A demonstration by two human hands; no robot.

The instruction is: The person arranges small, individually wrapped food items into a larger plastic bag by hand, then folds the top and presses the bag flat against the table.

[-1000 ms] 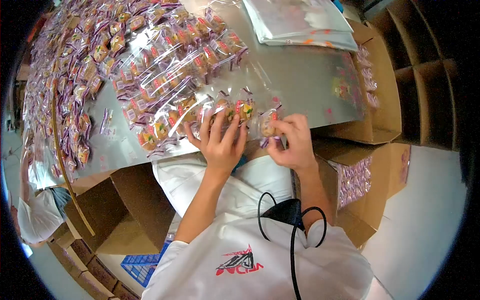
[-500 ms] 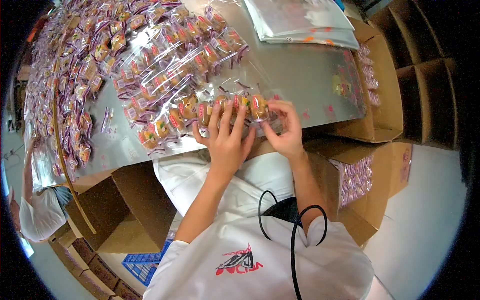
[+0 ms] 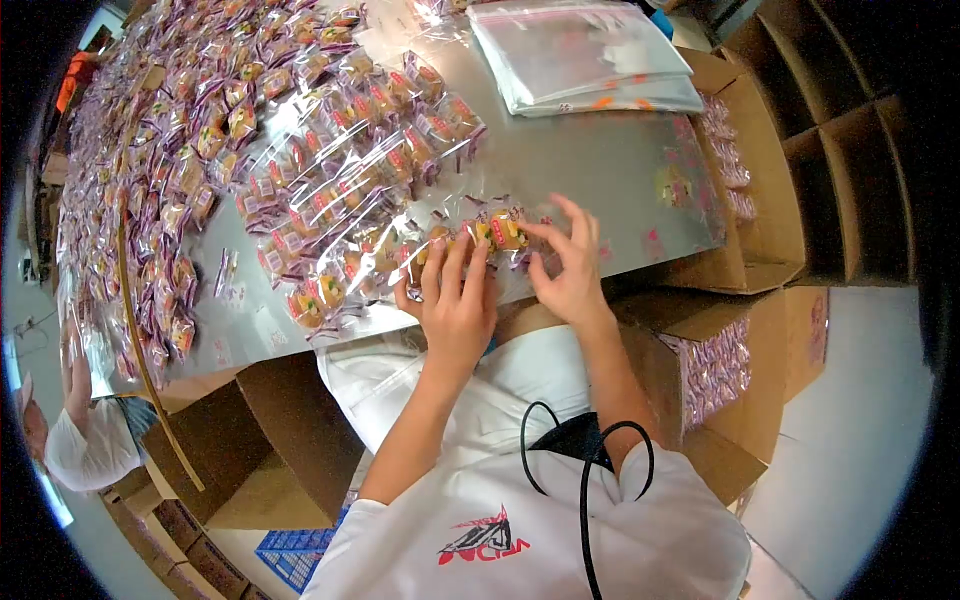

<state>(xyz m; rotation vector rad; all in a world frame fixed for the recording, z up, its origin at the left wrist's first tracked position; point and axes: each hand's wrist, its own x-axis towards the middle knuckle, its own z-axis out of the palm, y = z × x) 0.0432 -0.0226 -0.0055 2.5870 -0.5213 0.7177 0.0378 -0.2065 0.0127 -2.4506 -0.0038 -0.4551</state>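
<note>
Left hand [image 3: 458, 310]: palm down, fingers a bit spread, fingertips on the near row of wrapped cakes [image 3: 380, 250]. Not clenched; can't tell how hard it presses. Right hand [image 3: 575, 280]: thumb and forefinger apart in a wide C, forefinger at the end cake [image 3: 508, 232], just right of the left fingertips; other fingers raised. Row runs from the end cake leftward past the left hand, near the table [image 3: 610, 160] edge. More rows of cakes [image 3: 345, 195] lie beyond the left hand under shiny clear plastic [image 3: 330, 150]. Big loose pile [image 3: 165, 175] well left of the left hand, thin strip [image 3: 130, 300] running down across it. Stack of clear bags [image 3: 590, 65] beyond the right hand. Carton [image 3: 775, 200] right of the right hand, packets inside; lower carton [image 3: 765, 375] nearer, also with packets. Person [image 3: 95, 440] far left.
</note>
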